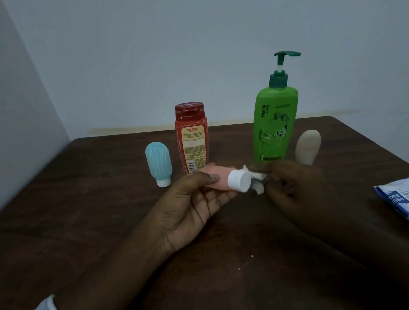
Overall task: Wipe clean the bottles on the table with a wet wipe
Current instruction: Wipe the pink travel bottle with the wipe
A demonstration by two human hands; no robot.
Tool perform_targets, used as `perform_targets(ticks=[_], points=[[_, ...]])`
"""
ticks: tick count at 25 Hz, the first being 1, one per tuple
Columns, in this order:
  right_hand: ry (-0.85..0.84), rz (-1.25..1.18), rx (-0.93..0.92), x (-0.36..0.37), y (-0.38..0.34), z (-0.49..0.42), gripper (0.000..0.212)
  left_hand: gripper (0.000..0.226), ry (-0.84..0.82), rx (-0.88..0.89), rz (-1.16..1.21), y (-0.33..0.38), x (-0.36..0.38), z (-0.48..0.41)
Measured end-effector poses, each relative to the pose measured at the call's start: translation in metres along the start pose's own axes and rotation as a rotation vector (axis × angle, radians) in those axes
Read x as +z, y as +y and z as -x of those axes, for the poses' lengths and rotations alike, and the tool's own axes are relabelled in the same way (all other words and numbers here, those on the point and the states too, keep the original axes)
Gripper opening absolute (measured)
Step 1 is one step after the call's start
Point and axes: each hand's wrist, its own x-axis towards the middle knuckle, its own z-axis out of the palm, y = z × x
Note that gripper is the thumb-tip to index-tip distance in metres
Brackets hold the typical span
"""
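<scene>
Pink bottle (216, 179) held sideways over middle of table (102, 223), gripped by curled left hand (195, 206), white cap (240, 182) pointed right, crumpled wet wipe (258, 182) pinched by right hand (298, 188), set against cap

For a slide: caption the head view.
Left hand holds pink bottle; right hand holds wet wipe at its white cap.
</scene>
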Motion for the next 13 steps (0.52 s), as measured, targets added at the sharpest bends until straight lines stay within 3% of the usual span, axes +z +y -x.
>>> perform_targets(ticks=[2,5,13], points=[[0.103,-0.007,-0.068,-0.002,-0.005,0.003,0.028,0.043,0.025,-0.013,0.039,0.001,0.002,0.001],[0.061,0.111,-0.296,0.0,-0.013,0.006,0.027,0.041,0.013,-0.021,0.052,-0.001,0.004,0.003],[-0.002,0.237,-0.44,0.002,-0.016,0.009,0.026,0.047,0.03,-0.06,0.03,-0.001,0.003,0.003]])
